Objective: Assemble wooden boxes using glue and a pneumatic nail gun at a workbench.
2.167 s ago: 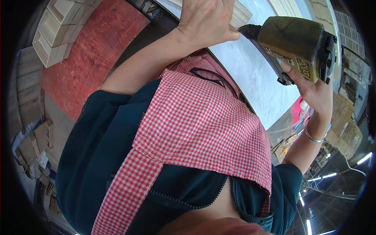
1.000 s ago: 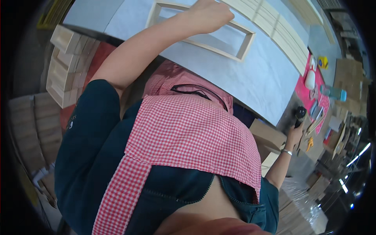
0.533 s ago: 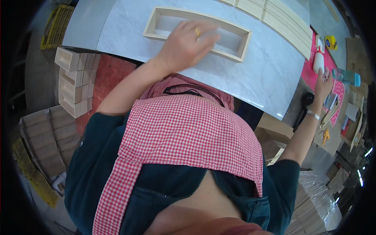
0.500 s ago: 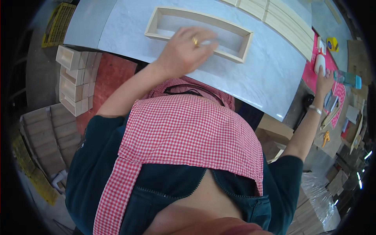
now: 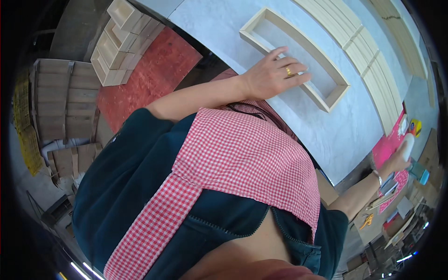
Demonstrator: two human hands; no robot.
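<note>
The frame (image 5: 309, 43) lies flat on the desk (image 5: 336, 140), its long sides roughly parallel to the near edge; grey marbled desktop shows inside it. The left hand (image 5: 275, 77), fingers spread and loosely bent, covers part of the frame's near side; contact cannot be confirmed. Beyond the desk's right edge, the right hand (image 5: 396, 162) is closed around a white bottle (image 5: 407, 145), partly hidden by the fingers; a blue-capped bottle (image 5: 420, 172) stands just beside. Boxes (image 5: 119, 42) with pale interiors are stacked on a red board (image 5: 144, 74) off the near edge. Slats (image 5: 382, 88) beyond the frame are cut off at the top. The frame is narrow, rectangular, of pale plain wood.
</note>
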